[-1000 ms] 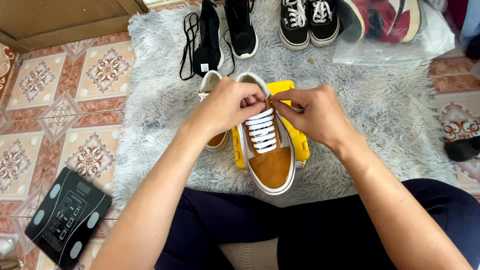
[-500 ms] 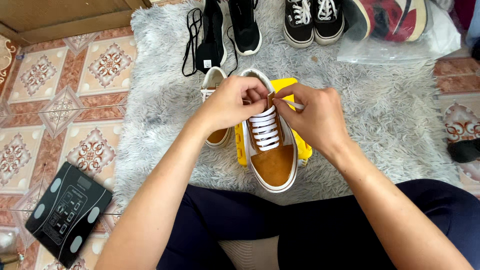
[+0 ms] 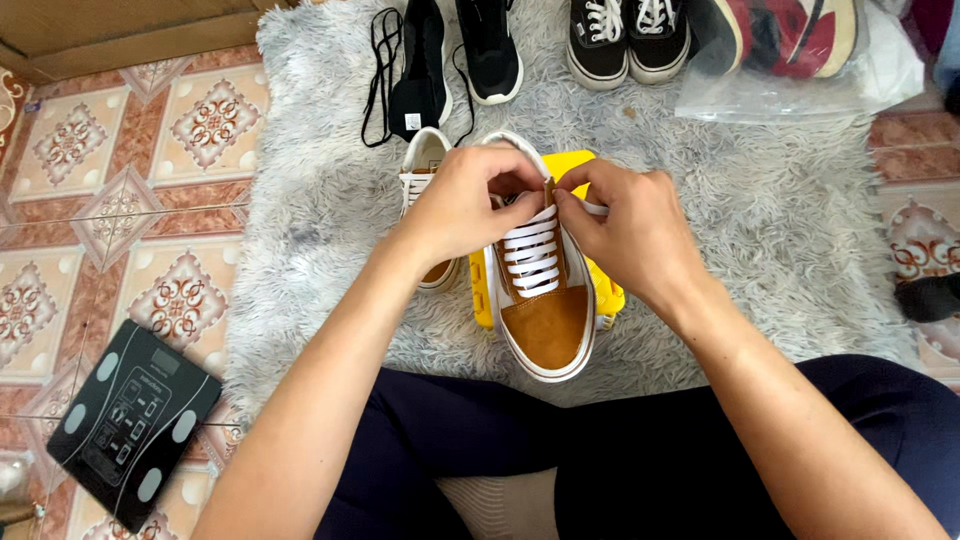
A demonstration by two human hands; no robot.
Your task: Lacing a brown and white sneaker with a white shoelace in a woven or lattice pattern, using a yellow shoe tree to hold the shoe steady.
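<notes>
In the head view both hands meet over the top of a mustard-brown suede sneaker (image 3: 545, 315) that lies toe toward the person on a yellow block (image 3: 608, 293), itself resting on a shaggy grey rug (image 3: 780, 230). The left hand (image 3: 462, 205) is curled nearly closed, its fingertips pinched at the upper eyelets beside the tongue; the right hand (image 3: 630, 225) is likewise closed in a pinch, thumb and forefinger gripping the end of the flat white lace (image 3: 530, 255) at the shoe's collar — the two sets of fingertips almost touch. The sneaker has a smooth white rubber sole rim and a napped toe, with the lace crossing in even flat bars. Just beside it on the left, partly hidden under the left wrist, lies its matching sneaker (image 3: 428, 175). Farther up the rug stand a pair of black knit shoes (image 3: 455, 60) with loose black laces, a pair of black canvas sneakers (image 3: 625, 35) with white laces, and red-and-black shoes inside a clear plastic bag (image 3: 800, 65). On the patterned tile floor (image 3: 120, 200) at lower left sits a dark glass bathroom scale (image 3: 130, 420), glossy and square-cornered.
</notes>
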